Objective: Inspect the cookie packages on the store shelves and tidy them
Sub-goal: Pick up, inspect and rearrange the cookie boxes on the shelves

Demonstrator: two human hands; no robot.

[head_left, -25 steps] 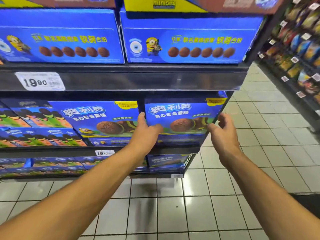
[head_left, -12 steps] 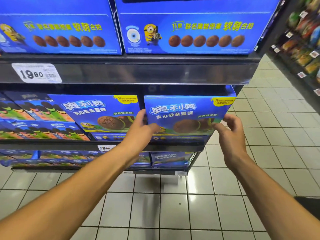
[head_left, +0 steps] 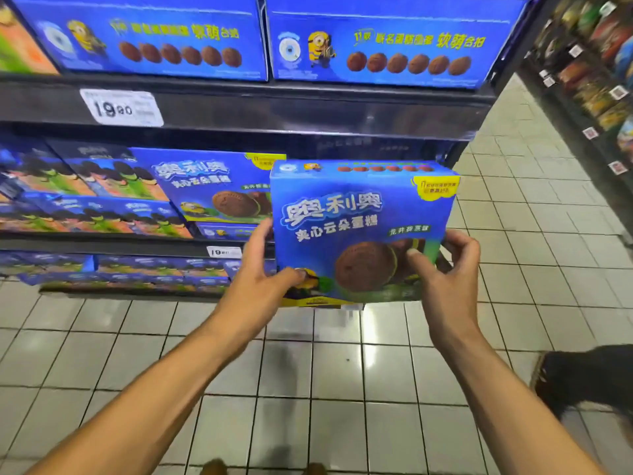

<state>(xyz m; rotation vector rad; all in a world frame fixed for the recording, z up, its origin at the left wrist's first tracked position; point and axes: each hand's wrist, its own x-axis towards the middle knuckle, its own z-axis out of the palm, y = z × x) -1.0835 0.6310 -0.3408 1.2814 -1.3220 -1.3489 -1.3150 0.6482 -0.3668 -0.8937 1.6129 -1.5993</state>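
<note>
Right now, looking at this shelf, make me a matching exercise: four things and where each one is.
1. held box
2. big price tag
3. left hand
4. right hand

a. on the upper shelf's edge
b. on the box's left edge
c. off the shelf, in both hands
d. on the box's right edge

Pairs: 1-c, 2-a, 3-b, 4-d
</note>
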